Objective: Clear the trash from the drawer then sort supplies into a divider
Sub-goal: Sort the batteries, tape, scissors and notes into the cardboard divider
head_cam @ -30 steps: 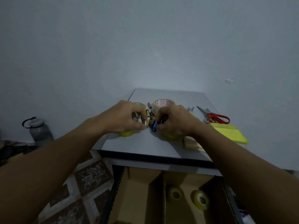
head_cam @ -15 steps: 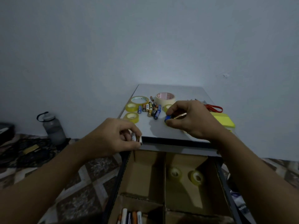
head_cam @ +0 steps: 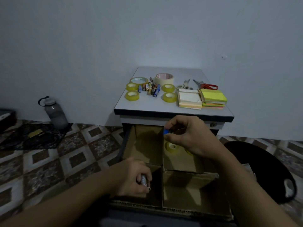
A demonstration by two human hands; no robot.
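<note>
I count six tape rolls on the cabinet top (head_cam: 129, 104): four small yellow rolls (head_cam: 132, 95), one wide clear roll (head_cam: 139, 80) and one masking roll (head_cam: 164, 78). Between them lies a heap of loose batteries (head_cam: 150, 89) (about eight, too bunched for a sure count), most with their long axes running near to far. To the right I see two scissors, a grey pair (head_cam: 184, 85) and a red pair (head_cam: 207, 86) whose blades point far-left, then two note stacks (head_cam: 189, 99) side by side.

Below, the drawer (head_cam: 122, 145) stands open with a cardboard divider (head_cam: 163, 161) making four compartments. The far right one holds two more rolls: one drawer roll (head_cam: 171, 146) in plain sight, the other mostly behind the right hand (head_cam: 188, 136).

The left hand (head_cam: 131, 179) is clamped on a small bundle of held batteries (head_cam: 144, 180) over the near left compartment. Their long axes run near to far, with the near ends tipped slightly right. I cannot count them.

The right hand pinches one blue battery (head_cam: 166, 131) above the divider's centre wall. Its blue end points left and the rest is hidden in the fingers.

One bottle (head_cam: 55, 112) stands on the floor at far left.
</note>
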